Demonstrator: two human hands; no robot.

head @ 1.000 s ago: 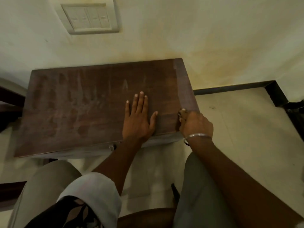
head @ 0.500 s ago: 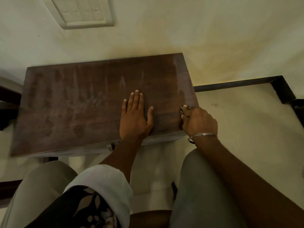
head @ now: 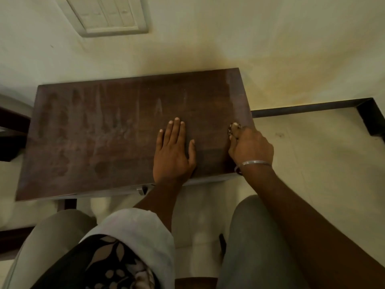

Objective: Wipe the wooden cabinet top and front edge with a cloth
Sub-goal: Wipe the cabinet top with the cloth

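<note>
The dark wooden cabinet top [head: 100, 130] fills the middle of the view, with dusty smears and finger marks on its left half. My left hand [head: 173, 155] lies flat, palm down, on the top near the front edge, right of centre, and holds nothing. My right hand [head: 250, 149], with a metal bangle at the wrist, is closed at the top's right edge. A small piece of dark patterned cloth [head: 230, 131] shows at its fingertips; the hand hides the remainder of the cloth.
A white switch plate [head: 108, 15] is on the cream wall behind the cabinet. A dark skirting strip [head: 312, 105] runs along the floor at the right. My knees [head: 256, 236] are close below the front edge, and a metal handle [head: 141, 189] shows there.
My left hand's fingers and thumb have drawn closer together. My right hand has crept slightly farther along the right edge. The view has shifted a little.
</note>
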